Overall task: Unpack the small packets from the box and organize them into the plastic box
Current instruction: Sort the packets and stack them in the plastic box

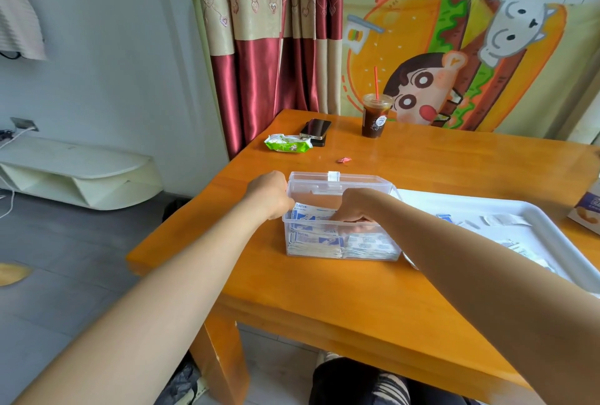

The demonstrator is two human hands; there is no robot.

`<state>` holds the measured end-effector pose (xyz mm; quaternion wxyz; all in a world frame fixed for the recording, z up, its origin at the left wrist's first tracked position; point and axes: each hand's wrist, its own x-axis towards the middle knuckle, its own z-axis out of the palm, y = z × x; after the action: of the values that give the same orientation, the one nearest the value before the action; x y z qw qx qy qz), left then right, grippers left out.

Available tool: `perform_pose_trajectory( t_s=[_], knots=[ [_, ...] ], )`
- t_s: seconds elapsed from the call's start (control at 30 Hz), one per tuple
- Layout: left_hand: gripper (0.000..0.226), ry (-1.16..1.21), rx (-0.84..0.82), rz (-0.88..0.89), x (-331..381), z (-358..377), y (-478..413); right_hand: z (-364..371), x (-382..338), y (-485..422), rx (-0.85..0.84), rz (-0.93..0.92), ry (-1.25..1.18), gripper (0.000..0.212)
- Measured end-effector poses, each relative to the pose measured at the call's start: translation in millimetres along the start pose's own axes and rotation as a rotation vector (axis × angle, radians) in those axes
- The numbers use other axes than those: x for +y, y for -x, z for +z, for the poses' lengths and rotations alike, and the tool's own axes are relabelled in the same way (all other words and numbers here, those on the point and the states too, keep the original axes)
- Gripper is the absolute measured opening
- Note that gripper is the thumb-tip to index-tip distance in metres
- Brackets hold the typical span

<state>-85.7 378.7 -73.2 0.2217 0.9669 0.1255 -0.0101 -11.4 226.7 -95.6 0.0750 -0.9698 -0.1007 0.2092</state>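
Packets (313, 237) lie in blue-and-white stacks inside the clear plastic box (324, 175), which sits lid-open on the desk (324, 284) beside a white tray (552, 232). My left hand (271, 193) curls its fingers over the box's left rim. My right hand (355, 206) reaches inside, fingers bent down onto the packets; I cannot tell whether they pinch one.

The left arm (162, 291) and the right arm (487, 274) are bare all the way up. The left hand (269, 193) and right hand (355, 206) are bare too. Under the near edge of the orange wooden table (324, 291), the legs wear black trousers (357, 382) with ripped, frayed holes.
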Motion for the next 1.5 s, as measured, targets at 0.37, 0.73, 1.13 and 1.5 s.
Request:
perform_pose_trajectory(
  t_s=[0.37,0.73,1.13,1.5],
  knots=[
    [0.023,-0.069,-0.002,0.014,0,0,-2,3,7,-15,-0.071,0.036,-0.253,0.034],
    [0.031,-0.096,0.006,-0.012,3,-3,1,-10,21,1,-0.086,-0.061,-0.42,0.018],
    [0.012,0.104,0.309,0.657,151,35,36,-70,195,76,0.196,-0.27,-0.594,0.015],
    [0.021,0.026,-0.257,0.572,239,162,17,-11,313,88,0.049,-0.103,-0.174,0.055]
  ],
)
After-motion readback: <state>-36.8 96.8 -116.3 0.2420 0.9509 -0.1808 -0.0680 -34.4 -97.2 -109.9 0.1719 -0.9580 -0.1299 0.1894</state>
